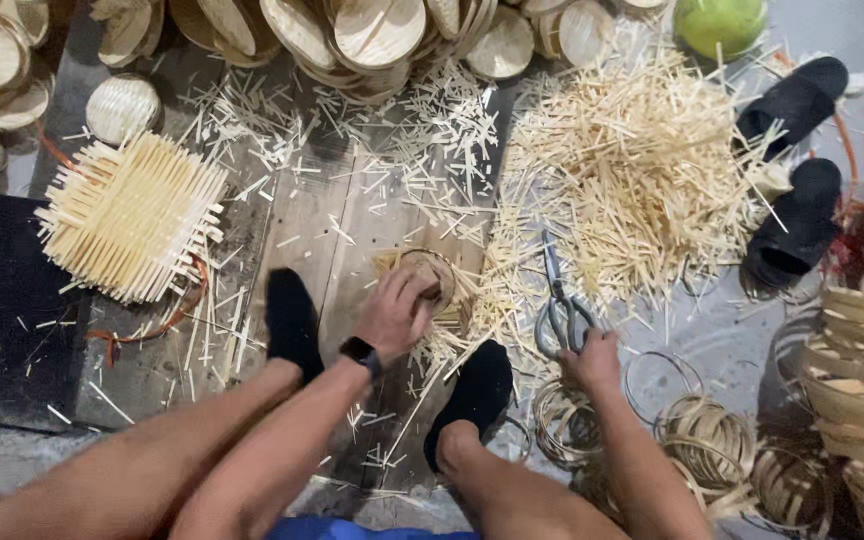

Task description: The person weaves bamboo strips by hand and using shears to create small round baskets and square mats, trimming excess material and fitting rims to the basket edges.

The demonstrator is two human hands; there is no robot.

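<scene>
Both of your hands are busy: your left hand point(394, 312) clasps a small round woven bamboo disc point(430, 282) on the wooden floor point(302, 225), your right hand point(592, 358) grips grey metal scissors point(559, 305).

Pale straw-coloured woven mat point(132, 215), black socks point(290, 322) (grey shears point(559, 300))

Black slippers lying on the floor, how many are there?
2. One black slipper lies at the upper right near the green round thing; the other slipper lies just below it, beside the pile of bamboo sticks.
</scene>
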